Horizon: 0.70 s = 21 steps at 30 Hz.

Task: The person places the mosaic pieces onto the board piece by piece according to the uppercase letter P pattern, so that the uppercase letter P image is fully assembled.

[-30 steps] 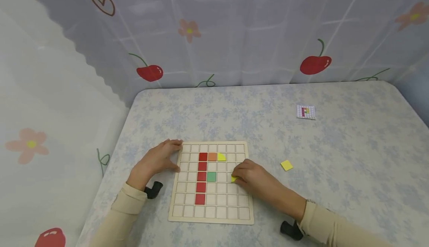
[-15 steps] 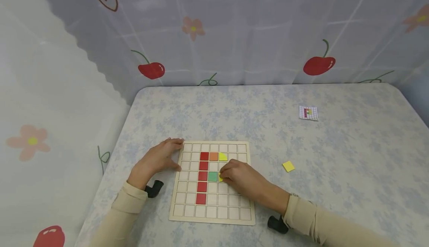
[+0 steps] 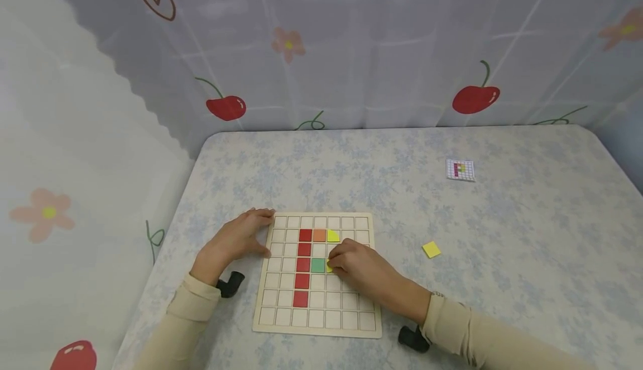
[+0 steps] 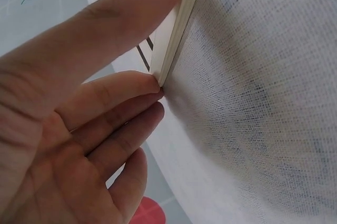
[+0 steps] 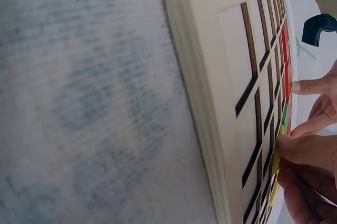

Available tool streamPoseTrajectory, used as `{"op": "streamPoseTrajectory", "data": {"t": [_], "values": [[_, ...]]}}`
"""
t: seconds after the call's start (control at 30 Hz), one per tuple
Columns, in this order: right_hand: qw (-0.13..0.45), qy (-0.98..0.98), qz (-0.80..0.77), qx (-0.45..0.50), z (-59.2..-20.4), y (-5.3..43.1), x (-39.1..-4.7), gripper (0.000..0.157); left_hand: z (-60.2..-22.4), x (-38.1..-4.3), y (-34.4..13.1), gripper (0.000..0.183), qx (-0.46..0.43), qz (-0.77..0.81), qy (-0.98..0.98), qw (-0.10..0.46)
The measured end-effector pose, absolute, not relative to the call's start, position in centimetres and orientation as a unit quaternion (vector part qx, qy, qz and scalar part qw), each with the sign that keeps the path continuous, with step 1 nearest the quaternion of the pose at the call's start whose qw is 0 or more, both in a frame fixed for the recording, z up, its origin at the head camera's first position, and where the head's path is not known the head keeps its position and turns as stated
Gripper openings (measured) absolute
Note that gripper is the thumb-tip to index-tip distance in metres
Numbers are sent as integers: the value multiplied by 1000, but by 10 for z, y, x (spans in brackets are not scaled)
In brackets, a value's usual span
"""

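Note:
A wooden grid board (image 3: pixel 316 318) lies on the table with a column of red square tiles (image 3: pixel 301 281). To the right of that column sit an orange tile (image 3: pixel 318 235) and a yellow tile with one rounded corner (image 3: pixel 332 236) in an upper row, and a green tile (image 3: pixel 318 265) lower down. My right hand (image 3: pixel 369 272) pinches another yellow tile (image 3: pixel 329 267) at the cell beside the green one, its fingers covering most of it. At the board's left edge, my left hand (image 3: pixel 235 240) touches the rim with thumb and fingertips; the left wrist view shows the thumb (image 4: pixel 131 11) on it.
A loose yellow square tile (image 3: pixel 431 249) lies on the table right of the board. Farther back is a small card (image 3: pixel 460 170) printed with a coloured grid pattern. Patterned curtains (image 3: pixel 351 52) hang behind the table and to its left.
My right hand has moved left across the board with the pinched yellow tile, up beside the green tile, then stayed there. My left hand has kept its place at the edge.

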State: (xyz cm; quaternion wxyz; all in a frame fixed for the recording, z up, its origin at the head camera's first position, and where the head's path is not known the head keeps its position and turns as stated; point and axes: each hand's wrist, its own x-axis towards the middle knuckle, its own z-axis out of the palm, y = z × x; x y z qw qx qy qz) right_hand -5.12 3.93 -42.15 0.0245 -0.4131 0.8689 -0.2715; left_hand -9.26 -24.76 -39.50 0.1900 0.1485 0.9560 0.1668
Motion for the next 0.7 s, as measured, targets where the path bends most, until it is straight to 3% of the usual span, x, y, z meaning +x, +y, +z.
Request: {"op": "streamPoseTrajectory", "data": {"t": [0.3, 0.7], "values": [[-7, 886, -292, -359, -420, 59, -46, 18, -394, -91, -245, 76, 144, 167, 957, 190], [-41, 948, -245, -201, -424, 139, -40, 27, -393, -91, -244, 77, 144, 156, 959, 188]]}}
